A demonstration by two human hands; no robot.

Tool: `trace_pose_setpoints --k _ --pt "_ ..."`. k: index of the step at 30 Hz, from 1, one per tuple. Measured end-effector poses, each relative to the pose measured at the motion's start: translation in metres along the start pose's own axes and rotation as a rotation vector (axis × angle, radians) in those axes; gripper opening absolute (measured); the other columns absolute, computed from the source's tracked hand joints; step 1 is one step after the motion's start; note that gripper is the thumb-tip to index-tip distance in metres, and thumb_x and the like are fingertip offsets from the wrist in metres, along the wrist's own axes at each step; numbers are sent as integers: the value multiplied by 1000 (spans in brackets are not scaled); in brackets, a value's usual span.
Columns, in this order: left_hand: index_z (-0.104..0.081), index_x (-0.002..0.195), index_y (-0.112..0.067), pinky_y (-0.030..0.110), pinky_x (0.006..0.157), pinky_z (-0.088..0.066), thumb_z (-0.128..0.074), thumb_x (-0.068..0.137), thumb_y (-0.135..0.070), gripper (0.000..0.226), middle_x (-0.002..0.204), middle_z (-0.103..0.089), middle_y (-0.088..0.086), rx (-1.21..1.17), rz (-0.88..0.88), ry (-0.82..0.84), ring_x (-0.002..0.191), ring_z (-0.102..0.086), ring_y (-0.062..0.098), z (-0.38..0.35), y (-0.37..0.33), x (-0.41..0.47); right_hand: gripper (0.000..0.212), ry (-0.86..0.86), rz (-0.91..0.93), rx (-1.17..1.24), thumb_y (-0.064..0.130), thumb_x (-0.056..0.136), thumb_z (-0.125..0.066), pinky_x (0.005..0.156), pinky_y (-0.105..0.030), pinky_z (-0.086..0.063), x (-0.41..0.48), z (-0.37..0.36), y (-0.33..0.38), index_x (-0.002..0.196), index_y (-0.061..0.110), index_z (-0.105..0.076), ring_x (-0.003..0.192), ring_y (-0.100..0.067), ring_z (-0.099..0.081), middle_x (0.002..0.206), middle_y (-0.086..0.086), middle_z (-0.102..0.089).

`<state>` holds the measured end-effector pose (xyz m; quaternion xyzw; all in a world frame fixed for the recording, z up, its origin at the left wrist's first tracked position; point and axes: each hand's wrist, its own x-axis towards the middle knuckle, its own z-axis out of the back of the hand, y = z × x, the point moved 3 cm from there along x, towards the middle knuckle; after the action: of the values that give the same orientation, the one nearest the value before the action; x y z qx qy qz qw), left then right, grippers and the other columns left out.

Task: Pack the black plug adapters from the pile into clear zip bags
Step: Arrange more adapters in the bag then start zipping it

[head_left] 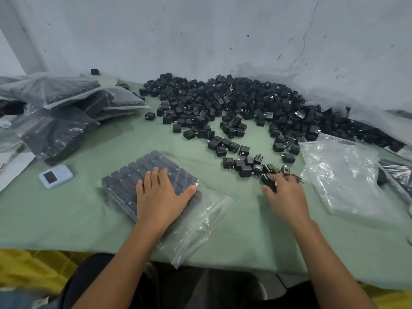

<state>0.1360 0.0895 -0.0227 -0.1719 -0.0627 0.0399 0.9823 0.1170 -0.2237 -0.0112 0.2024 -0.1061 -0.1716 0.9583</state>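
The left hand point(162, 195) lies flat, fingers straight, on a clear zip bag point(200, 221) of packed adapters point(124, 181), low in the middle. Right of it, the right hand point(286, 195) grips a few loose adapters point(270, 183). The big pile point(234, 101) fills the upper right.

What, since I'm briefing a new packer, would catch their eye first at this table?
First, the pile of black plug adapters heaped against the back wall, spilling forward over the green table. In front, the left hand presses flat on a clear zip bag packed with neat adapter rows, while the right hand grips loose adapters at the pile's near edge. Filled bags lie stacked far left.
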Motion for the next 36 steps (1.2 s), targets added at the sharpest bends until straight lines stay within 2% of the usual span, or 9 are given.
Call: trace_pose_setpoints --k 5,8,10,13,19,23,28,32,36 --pt "-17 156 -14 47 124 -5 -24 77 -92 111 166 -12 9 6 1 2 153 -6 26 -1 0 1 21 -18 15 144 26 89 -66 70 -35 -38 -6 -6 -14 103 27 -50 86 -22 -52 102 0 -61" --pt "-18 156 -15 48 124 -5 -23 77 -92 110 166 -13 9 8 -3 -2 153 -6 26 -1 1 1 27 38 -96 623 18 87 -70 77 -39 -48 -29 3 -13 106 29 -56 87 -15 -62 104 4 -66" --pt "-18 155 -15 48 124 -5 -23 77 -93 110 166 -13 9 5 -6 -3 153 -6 26 -2 1 1 29 109 -135 890 6 84 -71 78 -40 -53 -55 8 -6 104 27 -66 77 -12 -64 97 2 -72" --pt "-18 156 -15 48 124 -5 -23 76 -93 111 166 -13 9 5 -2 -1 153 -6 26 -2 1 1 36 326 -98 894 16 74 -75 60 -23 -46 -101 8 10 104 35 -74 61 -13 -53 72 0 -67" --pt "-16 156 -16 47 124 -3 -22 77 -92 110 166 -10 8 25 3 17 153 -4 26 -3 1 2 37 593 -33 983 1 88 -67 60 -27 -53 -133 -23 65 116 25 -70 66 -16 -63 101 -1 -73" --pt "-16 156 -15 47 124 -3 -22 77 -92 111 166 -10 9 25 2 22 153 -3 26 -2 1 2 17 503 -50 1017 -3 89 -58 56 -29 -52 -113 -40 100 99 5 -69 62 -18 -61 87 -24 -65" --pt "-16 156 -15 48 124 -3 -21 76 -93 112 166 -11 9 25 3 13 153 -4 26 -3 1 3 29 256 -186 1093 2 92 -51 64 -24 -54 -109 -61 116 98 22 -70 70 -10 -68 79 -1 -71" --pt "-14 157 -14 48 124 -2 -23 78 -92 111 166 -10 10 29 0 15 154 -3 27 -4 2 3 39 117 -187 999 10 100 -47 78 -16 -53 -114 -71 120 124 38 -58 85 3 -68 100 12 -71" --pt "-13 157 -14 47 124 -2 -25 79 -91 110 167 -9 10 22 0 23 154 -2 27 -4 1 3 24 -4 -164 830 14 98 -49 67 -7 -42 -116 -69 120 112 33 -53 85 6 -61 91 22 -60"
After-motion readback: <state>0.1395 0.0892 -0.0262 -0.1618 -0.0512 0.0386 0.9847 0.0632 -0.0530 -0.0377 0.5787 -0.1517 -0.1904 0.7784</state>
